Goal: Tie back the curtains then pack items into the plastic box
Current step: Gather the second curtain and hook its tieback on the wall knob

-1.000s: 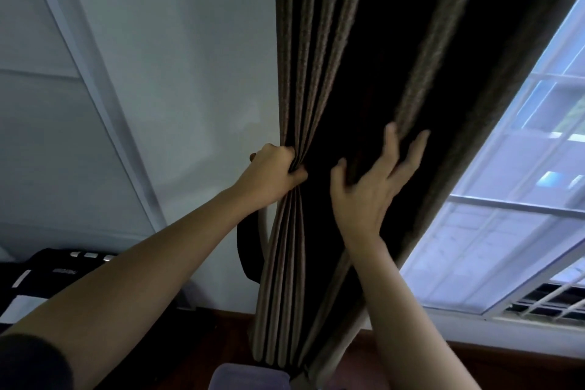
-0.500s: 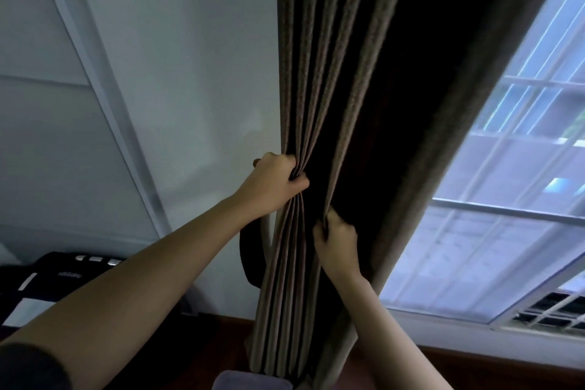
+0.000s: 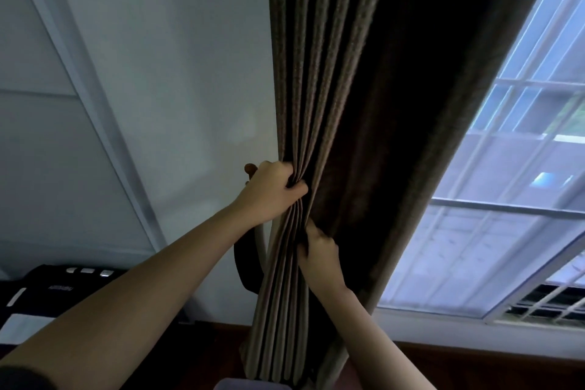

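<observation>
A dark brown pleated curtain (image 3: 332,79) hangs down the middle of the view, bunched at mid-height. My left hand (image 3: 272,193) is closed around the gathered pleats at the curtain's left edge. Just below and to the right, my right hand (image 3: 319,253) grips a fold of the same curtain. A dark tie-back loop (image 3: 247,266) hangs behind the left hand by the wall, under a brown wall hook (image 3: 250,168). The translucent rim of the plastic box (image 3: 250,385) shows at the bottom edge below the curtain.
A pale wall (image 3: 158,73) with a slanted trim strip fills the left. A barred window (image 3: 512,199) lies to the right of the curtain. A black device (image 3: 63,285) with white labels sits at the lower left. Dark wooden floor runs along the bottom.
My right hand, spread open against the curtain a second ago, dropped left and closed on a fold below my left hand. More window shows on the right. The left hand stayed put.
</observation>
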Tool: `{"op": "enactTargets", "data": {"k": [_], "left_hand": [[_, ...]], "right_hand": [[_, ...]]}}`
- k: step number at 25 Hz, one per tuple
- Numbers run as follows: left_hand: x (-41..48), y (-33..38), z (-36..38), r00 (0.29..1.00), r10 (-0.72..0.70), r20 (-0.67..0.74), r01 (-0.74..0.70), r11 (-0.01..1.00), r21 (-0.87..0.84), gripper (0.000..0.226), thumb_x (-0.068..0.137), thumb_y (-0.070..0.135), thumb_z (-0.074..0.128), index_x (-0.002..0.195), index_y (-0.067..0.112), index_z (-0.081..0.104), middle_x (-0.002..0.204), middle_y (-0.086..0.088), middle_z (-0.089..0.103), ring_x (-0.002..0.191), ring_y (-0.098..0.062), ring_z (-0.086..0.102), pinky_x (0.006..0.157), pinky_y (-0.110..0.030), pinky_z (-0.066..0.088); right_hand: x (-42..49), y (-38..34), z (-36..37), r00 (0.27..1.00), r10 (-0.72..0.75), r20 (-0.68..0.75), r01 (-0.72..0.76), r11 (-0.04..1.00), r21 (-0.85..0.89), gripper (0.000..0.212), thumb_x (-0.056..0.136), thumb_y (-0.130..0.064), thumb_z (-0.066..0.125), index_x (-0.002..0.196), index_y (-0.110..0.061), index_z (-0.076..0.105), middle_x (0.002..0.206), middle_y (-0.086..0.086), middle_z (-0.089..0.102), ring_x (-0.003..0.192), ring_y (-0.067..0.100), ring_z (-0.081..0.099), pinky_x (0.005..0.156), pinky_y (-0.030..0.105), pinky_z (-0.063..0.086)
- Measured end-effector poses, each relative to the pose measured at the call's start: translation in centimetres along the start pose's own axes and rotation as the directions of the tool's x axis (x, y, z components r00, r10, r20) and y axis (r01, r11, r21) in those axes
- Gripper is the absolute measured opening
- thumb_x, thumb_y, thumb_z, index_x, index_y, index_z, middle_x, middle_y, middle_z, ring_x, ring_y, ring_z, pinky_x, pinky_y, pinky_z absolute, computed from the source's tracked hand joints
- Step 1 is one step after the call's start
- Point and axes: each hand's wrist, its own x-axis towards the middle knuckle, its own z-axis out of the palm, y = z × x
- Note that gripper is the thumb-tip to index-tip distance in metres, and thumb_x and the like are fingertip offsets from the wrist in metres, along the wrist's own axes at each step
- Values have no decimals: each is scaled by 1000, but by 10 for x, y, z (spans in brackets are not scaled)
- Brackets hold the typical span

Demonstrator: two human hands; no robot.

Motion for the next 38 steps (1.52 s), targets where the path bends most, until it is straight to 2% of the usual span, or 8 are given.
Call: {"op": "enactTargets", "data": {"k": [11,13,17,20,22,25,33,38], "left_hand": [[-2,15,8,992,40,-119,-20,987,161,47,87,26,62,53,20,31,50,6,38,42,-5,39,48,-24,32],[0,12,6,991,14,-132,6,989,145,48,88,19,61,51,20,30,48,5,37,41,-5,37,45,-19,29],[-4,13,5,992,34,-123,-16,989,144,50,89,22,61,51,20,29,48,6,36,41,-3,36,41,-12,33],[-6,12,7,991,66,-112,-54,993,103,50,88,17,61,50,21,29,46,6,36,38,-4,36,39,-14,28],[-7,12,7,991,53,-121,-41,994,99,50,87,17,61,49,20,29,44,5,36,37,-6,36,40,-15,25],[-8,13,6,993,36,-110,-26,995,93,50,87,19,61,49,21,30,45,6,37,35,-7,38,39,-14,28],[1,5,5,998,9,-62,-1,993,120,37,88,23,59,60,0,49,61,-18,59,55,-29,60,57,-39,50],[2,13,5,997,30,-66,-20,989,149,45,88,19,59,50,14,35,49,0,45,42,-12,46,42,-15,36]], "right_hand": [[-2,-5,-9,992,24,126,-18,999,-46,58,87,-7,52,141,-19,38,131,6,56,122,22,52,102,40,44],[-3,-21,-35,966,-93,-241,60,988,-142,59,80,-4,56,137,-20,46,144,7,43,137,20,31,113,51,27],[13,-56,-103,516,-71,-854,13,997,-75,73,73,-10,60,139,-17,30,150,22,21,139,24,15,113,50,1],[42,-31,-124,709,164,-686,-36,980,197,79,75,1,53,145,-12,21,142,21,40,129,26,37,100,12,27],[43,-13,-104,844,99,-527,-67,995,80,72,72,10,45,137,-18,35,107,23,63,96,31,56,66,18,31],[20,2,-53,977,4,-213,1,1000,20,68,76,11,42,138,-15,43,92,15,67,83,34,60,59,18,25],[8,22,-10,995,-100,-2,100,995,-8,84,67,16,36,142,-22,39,135,8,56,112,29,58,86,35,49],[5,23,-3,998,-70,7,70,997,10,83,73,15,39,145,-26,33,146,4,44,124,28,51,96,45,49]]}}
